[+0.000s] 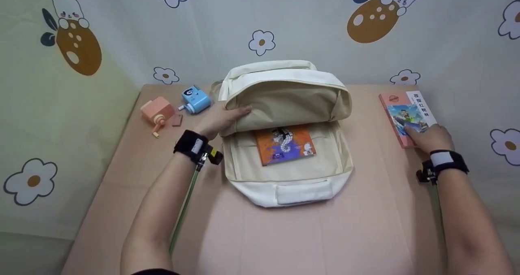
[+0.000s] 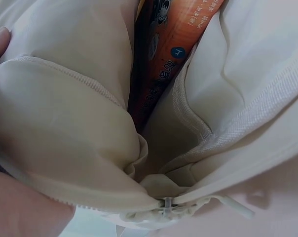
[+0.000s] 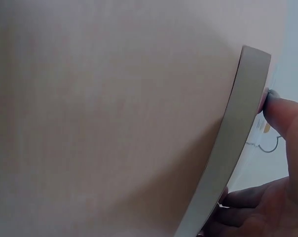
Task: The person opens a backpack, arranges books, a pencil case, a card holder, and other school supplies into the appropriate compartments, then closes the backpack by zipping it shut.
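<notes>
A cream backpack [image 1: 252, 191] lies unzipped on the table, its flap [image 1: 288, 104] lifted. My left hand [image 1: 219, 120] grips the left edge of that flap, thumb on the inner face. Inside lies an orange and purple book [image 1: 286, 147], partly covered by the flap; the left wrist view shows its orange spine [image 2: 164, 69] between the fabric sides. At the table's right, my right hand [image 1: 436, 139] holds a pink book [image 1: 406, 116] by its near right corner, thumb on the cover. In the right wrist view the book's page edge [image 3: 230, 133] is tilted up from the tabletop.
Left of the backpack stand a pink crank sharpener [image 1: 157, 111] and a blue crank sharpener [image 1: 196, 99]. A small pink block [image 1: 177, 120] lies beside the pink one. Patterned cloth [image 1: 219, 31] hangs behind the table [image 1: 260, 242] and along its sides.
</notes>
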A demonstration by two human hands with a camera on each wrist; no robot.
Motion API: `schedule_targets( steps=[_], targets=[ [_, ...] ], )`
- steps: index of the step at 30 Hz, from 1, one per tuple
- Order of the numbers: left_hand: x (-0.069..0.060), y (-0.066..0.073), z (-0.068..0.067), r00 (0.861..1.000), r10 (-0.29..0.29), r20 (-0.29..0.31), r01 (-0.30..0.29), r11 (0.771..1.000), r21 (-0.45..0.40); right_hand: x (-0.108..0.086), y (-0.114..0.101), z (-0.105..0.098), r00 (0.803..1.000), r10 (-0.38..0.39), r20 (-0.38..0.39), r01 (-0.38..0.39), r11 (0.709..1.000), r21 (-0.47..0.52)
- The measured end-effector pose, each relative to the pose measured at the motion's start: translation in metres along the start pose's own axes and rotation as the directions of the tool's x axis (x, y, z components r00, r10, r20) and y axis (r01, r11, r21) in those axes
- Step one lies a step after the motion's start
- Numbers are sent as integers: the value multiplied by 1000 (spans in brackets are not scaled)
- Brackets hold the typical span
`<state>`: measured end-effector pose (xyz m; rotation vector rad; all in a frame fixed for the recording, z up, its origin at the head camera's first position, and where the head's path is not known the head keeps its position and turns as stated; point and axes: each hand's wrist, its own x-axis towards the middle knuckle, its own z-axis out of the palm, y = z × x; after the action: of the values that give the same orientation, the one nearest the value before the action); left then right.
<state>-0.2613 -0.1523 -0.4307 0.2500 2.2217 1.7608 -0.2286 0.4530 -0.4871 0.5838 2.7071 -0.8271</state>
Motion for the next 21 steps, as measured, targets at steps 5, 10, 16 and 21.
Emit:
schedule_targets(
  steps=[5,10,16,21],
  targets=[
    [1,-1,0,1000,21,10,-20,1000,-12,-5,-12,4,1000,-2,26,1,1000,28],
    [1,-1,0,1000,19,12,-19,1000,5,-7,-24,3,997,41,68,-46,997,65],
    [1,-1,0,1000,8,8,-9,1000,13,-8,-35,-1,992,56,110,-68,992,109],
    [1,0,1,1000,19,12,-19,1000,1,-6,-40,-7,992,89,92,-96,992,78]
  ],
)
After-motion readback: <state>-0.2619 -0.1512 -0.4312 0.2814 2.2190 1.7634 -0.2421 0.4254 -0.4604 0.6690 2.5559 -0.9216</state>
